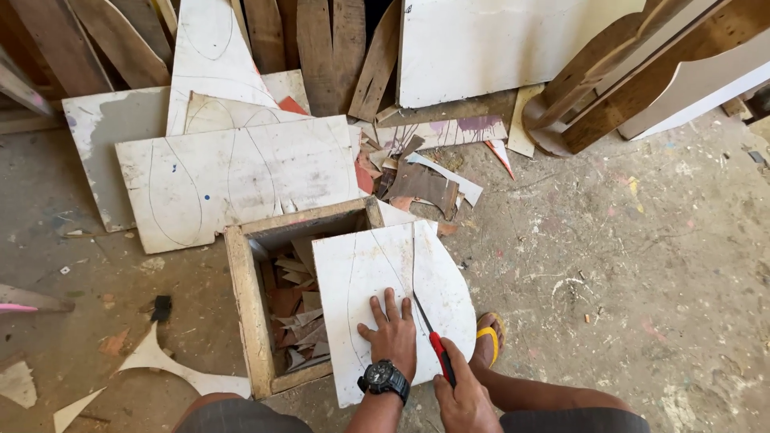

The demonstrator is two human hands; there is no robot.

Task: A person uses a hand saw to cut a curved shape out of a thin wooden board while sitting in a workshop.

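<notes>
Head cam: left hand (391,335) flat, fingers spread, on white board (377,281) over wooden box (245,305). Right hand (461,398) grips red-handled saw (433,333), blade w/ tip in board's cut.

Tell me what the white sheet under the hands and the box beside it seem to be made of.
White sheet with pencil curves: probably thin laminated board, smooth matte face, stiff over the box. Open square box: rough unpainted wood, visible grain, holding offcuts.

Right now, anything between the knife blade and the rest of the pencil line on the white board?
Nothing visible. The right hand holds the knife on the white board; the line ahead is bare. The left hand presses flat just left of it.
</notes>
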